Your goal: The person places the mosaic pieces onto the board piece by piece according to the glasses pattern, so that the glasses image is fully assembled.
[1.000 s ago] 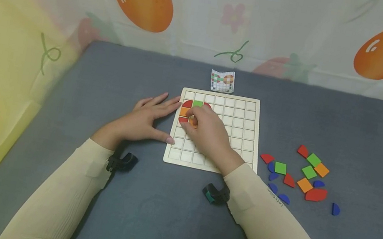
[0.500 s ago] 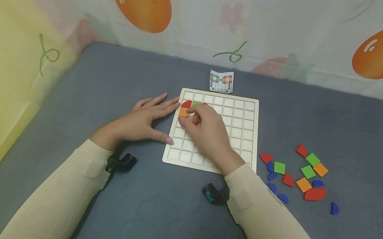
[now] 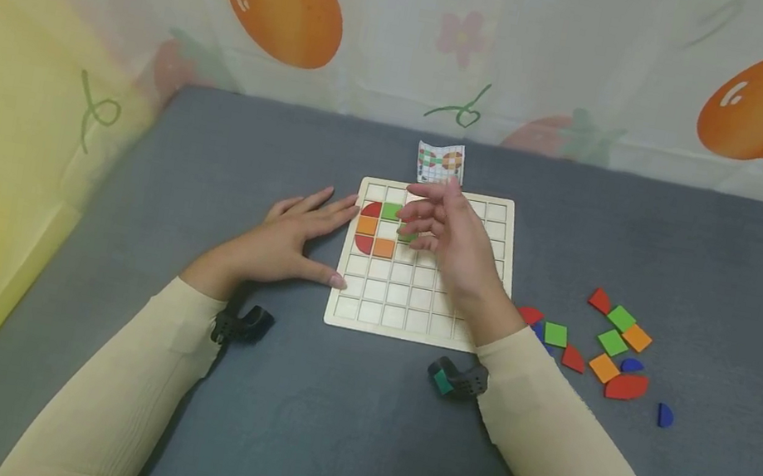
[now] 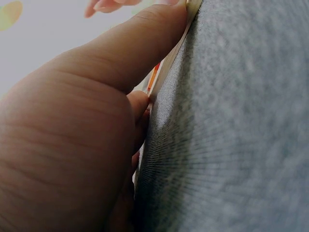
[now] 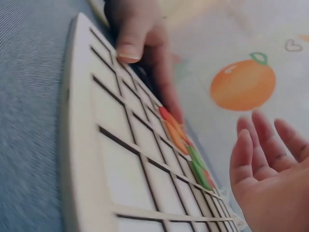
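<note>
A pale wooden grid board (image 3: 384, 314) lies at the middle of the table. In its upper left cells sit a rounded red piece (image 3: 372, 209), a green square (image 3: 392, 211), an orange square (image 3: 367, 225), another rounded red piece (image 3: 363, 244) and a second orange square (image 3: 383, 248). A further green piece (image 3: 408, 237) shows partly behind my right fingers. My left hand (image 3: 278, 244) is spread beside the board, thumb and fingertips at its left edge. Above the board my right hand (image 3: 463, 247) hovers with loosely bent fingers and nothing between them; it hides several cells.
A small printed pattern card (image 3: 430, 164) lies behind the board. To the right, loose pieces are scattered: red ones (image 3: 627, 387), green squares (image 3: 555, 334), orange squares (image 3: 605, 368) and blue half-rounds (image 3: 666, 416). A fruit-print curtain (image 3: 387, 20) hangs behind the table.
My right hand has come up off the upper left cells and shifted right, its fingers loosening. The lower red and orange pieces now show uncovered. My left hand has stayed put.
</note>
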`<state>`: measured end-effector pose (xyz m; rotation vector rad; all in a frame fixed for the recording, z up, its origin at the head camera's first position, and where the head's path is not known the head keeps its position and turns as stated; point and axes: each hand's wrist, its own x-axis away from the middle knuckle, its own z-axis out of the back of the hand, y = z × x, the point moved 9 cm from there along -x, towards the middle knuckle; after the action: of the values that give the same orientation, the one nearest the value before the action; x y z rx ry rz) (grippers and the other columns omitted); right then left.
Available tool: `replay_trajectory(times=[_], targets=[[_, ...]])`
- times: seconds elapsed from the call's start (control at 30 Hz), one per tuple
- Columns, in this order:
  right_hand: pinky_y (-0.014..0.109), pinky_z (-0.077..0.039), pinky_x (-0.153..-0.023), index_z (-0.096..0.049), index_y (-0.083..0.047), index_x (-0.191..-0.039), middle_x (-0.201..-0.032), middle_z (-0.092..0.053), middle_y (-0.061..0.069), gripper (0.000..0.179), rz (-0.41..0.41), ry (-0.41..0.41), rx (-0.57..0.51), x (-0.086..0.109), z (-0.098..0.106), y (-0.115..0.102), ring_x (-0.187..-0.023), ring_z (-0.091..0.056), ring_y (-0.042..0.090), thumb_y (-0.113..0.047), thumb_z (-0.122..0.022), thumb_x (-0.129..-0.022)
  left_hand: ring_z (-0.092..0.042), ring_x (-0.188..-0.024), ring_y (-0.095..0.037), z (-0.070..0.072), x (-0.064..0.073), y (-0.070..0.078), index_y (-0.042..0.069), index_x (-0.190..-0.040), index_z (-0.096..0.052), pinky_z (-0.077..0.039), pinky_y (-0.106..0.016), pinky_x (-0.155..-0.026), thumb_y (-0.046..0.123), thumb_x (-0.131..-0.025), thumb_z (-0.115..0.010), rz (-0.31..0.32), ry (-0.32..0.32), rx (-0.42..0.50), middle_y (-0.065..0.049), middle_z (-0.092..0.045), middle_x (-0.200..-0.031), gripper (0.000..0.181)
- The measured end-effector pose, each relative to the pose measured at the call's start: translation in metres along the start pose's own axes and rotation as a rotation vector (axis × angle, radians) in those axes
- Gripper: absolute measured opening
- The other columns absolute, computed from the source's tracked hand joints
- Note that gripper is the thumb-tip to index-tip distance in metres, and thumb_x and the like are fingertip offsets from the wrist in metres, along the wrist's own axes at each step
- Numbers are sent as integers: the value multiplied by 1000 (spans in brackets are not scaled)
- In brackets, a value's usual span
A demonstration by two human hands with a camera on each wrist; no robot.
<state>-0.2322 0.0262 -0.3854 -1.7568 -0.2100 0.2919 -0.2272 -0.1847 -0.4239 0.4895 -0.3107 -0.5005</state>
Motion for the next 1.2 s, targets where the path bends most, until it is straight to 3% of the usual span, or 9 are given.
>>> replay_trajectory(times=[0.13, 0.33, 0.57, 0.83, 1.2], targets=[[48, -50, -95, -55, 4, -147, -125, -66, 21, 80, 2, -46, -154, 2, 4, -8, -112, -64, 41, -63, -27, -115, 4, -166, -25, -1, 0, 0, 23, -176, -25, 1, -59, -125, 61, -86, -89, 2, 0, -1, 9, -16, -180, 116], [45, -50, -94, -62, -4, -144, -130, -66, 20, 85, 66, -46, -282, 8, 21, -25, -119, -61, 43, -76, -33, -108, 5, -166, -24, -1, 0, 1, 23, -176, -25, 0, -58, -125, 60, -86, -89, -4, 3, 6, 10, -15, -180, 116], [49, -46, -97, -56, -2, -152, -136, -64, 22, 90, 91, -31, -259, 23, 49, -38, -121, -59, 41, -77, -36, -107, 5, -166, -23, 0, 1, 0, 25, -176, -24, 0, -57, -125, 60, -87, -89, 1, -1, 10, 11, -15, -179, 116], [44, -49, -96, -57, 2, -151, -133, -64, 22, 90, 84, 30, -253, 43, 90, -45, -118, -60, 39, -76, -40, -107, 5, -166, -23, -1, 1, -2, 25, -176, -24, 0, -58, -125, 60, -87, -89, -9, 0, 7, 12, -14, -179, 115], [44, -47, -99, -51, 5, -156, -132, -62, 21, 85, 68, 117, -153, 75, 157, -39, -119, -58, 37, -66, -39, -112, 5, -166, -25, -2, 0, -4, 25, -176, -23, -1, -61, -124, 60, -88, -88, -22, 4, -3, 10, -14, -180, 115]])
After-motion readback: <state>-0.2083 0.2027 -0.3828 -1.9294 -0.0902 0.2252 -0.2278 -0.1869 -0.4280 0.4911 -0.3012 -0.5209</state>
